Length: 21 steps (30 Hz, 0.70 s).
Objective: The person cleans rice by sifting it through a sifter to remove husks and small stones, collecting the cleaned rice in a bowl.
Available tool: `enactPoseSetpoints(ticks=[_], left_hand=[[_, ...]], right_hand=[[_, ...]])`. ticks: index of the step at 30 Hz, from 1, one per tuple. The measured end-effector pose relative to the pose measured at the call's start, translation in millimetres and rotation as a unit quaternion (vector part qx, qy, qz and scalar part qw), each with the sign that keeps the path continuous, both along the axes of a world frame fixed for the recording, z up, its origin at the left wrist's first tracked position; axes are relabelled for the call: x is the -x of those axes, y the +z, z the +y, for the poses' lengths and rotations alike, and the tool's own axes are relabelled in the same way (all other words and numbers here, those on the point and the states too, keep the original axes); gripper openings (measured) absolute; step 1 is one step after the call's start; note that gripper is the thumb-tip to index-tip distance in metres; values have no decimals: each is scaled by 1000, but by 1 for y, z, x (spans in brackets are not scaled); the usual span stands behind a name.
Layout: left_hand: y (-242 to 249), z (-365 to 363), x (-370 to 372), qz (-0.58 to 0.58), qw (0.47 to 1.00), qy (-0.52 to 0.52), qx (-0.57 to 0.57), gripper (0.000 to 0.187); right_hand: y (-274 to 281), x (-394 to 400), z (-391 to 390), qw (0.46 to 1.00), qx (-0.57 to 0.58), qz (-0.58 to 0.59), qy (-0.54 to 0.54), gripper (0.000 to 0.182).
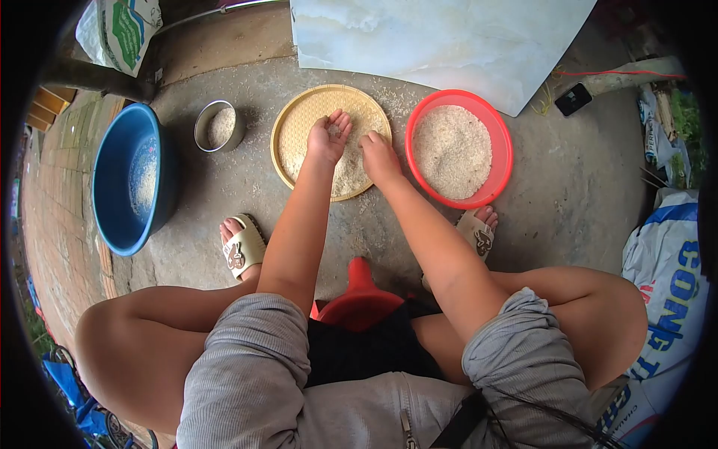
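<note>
Here, both hands are over a flat woven tray that sits on the ground in front of the person. The left hand is cupped, palm up, with a little rice in it. The right hand has its fingers bent down into the rice on the tray. Just beside the tray is a red bowl full of rice. A small metal pot and a blue tub stand to the left.

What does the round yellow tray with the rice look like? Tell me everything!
The woven tray is round, flat and pale yellow, seemingly bamboo, with a raised rim. It lies on the concrete ground between a metal cup and a red basin. White rice covers part of it. The left hand and right hand rest in the rice.
</note>
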<state>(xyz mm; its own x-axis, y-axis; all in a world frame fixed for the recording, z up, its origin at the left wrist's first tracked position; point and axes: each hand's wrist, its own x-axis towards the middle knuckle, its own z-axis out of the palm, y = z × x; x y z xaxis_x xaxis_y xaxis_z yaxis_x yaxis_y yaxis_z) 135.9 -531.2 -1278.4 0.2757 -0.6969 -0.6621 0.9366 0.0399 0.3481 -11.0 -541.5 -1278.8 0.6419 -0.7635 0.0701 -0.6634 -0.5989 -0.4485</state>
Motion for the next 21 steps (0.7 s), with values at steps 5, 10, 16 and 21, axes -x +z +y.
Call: enactPoseSetpoints(ticks=[5, 10, 16, 21], left_hand=[[-4, 1, 2, -13, 1000, 4, -14, 34], [-8, 1, 0, -2, 1000, -7, 20, 37], [7, -6, -5, 10, 997, -28, 73, 38], [11, 0, -5, -6, 999, -4, 41, 36]], right_hand=[[3, -25, -4, 973, -76, -173, -135, 7], [35, -52, 3, 952, -67, -277, -116, 7], [37, -42, 1, 967, 17, -232, -101, 16], [9, 1, 9, 984, 73, -142, -84, 19]])
